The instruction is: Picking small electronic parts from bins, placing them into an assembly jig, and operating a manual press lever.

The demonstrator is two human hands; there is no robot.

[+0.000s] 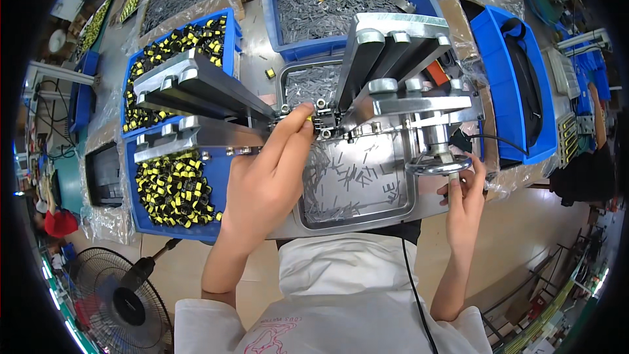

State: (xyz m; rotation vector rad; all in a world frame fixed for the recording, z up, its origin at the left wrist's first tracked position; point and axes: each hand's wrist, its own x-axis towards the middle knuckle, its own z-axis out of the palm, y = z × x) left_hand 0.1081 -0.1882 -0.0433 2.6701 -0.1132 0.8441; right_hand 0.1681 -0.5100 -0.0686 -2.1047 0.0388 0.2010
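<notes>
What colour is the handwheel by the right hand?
Shiny silver: the handwheel has a bare-metal look, and it shows best in the head view.

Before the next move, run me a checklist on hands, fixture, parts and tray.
1. Left hand clear of the metal fixture: not ok, its fingertips are at the fixture's centre.
2. Right hand at the handwheel: ok; how firmly it grips, cannot tell.
3. Small yellow part seated: cannot tell, fingers mostly hide it.
4. Black-and-yellow parts in the near blue bin: ok, heaped.
5. Metal tray free of loose pieces: not ok, grey strips lie scattered inside.
</notes>
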